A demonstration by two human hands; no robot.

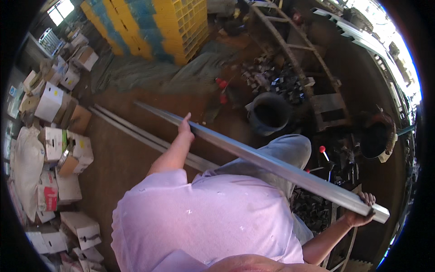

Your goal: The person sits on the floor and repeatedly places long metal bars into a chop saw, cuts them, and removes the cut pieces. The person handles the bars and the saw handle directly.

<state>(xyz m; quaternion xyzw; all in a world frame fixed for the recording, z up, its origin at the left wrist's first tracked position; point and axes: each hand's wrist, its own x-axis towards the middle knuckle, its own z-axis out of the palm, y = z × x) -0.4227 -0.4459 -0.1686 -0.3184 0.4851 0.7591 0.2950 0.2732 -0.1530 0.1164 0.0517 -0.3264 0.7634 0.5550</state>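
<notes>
A long silver metal profile slants across in front of my body, from the upper left down to the lower right. My right hand is closed around it close to its right end, with the fingertips showing over the top edge. Farther along, my left hand grips the same profile with its thumb pointing up, and most of its fingers are hidden. Below its left part, two similar long profiles lie side by side on the floor, partly covered by my arm and leg.
A dark bucket stands beyond my knee beside a heap of small metal offcuts. A ladder-like metal frame is behind it. Red-knobbed levers are at right. Cardboard boxes line the left; stacked yellow crates stand at the back.
</notes>
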